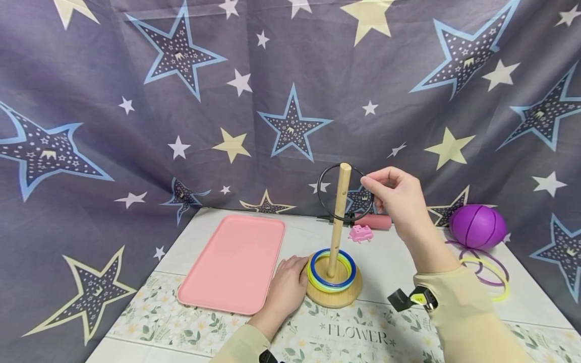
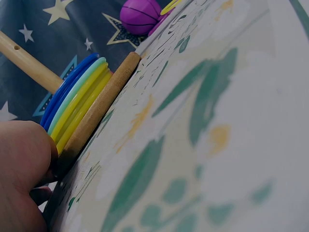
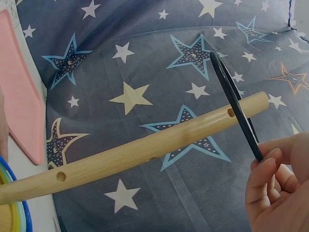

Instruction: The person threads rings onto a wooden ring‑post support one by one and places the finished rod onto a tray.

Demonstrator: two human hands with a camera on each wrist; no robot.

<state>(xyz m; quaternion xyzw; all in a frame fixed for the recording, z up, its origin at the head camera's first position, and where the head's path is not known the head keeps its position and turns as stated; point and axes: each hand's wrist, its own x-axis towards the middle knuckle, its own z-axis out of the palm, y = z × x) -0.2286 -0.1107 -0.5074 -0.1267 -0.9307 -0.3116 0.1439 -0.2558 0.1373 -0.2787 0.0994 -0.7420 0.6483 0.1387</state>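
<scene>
A black ring (image 1: 320, 196) is pinched between the thumb and fingers of my right hand (image 1: 399, 196). It hangs steeply tilted around the upper part of a wooden post (image 1: 338, 227), which passes through it in the right wrist view. Blue, pale green and yellow rings (image 2: 79, 96) lie stacked around the post's foot, on a round wooden base (image 1: 333, 300). My left hand (image 1: 289, 282) holds the left edge of that base. In the left wrist view its thumb (image 2: 29, 145) lies near the stacked rings; its other fingers are partly hidden.
A pink tray (image 1: 231, 264) lies left of the post. Behind the post are a pink pump (image 1: 379, 222) and a small pink toy (image 1: 360, 233). At the right, a purple ball (image 1: 477, 227) stands by loose purple and yellow rings (image 1: 501, 297). A starry curtain (image 1: 290, 65) hangs behind.
</scene>
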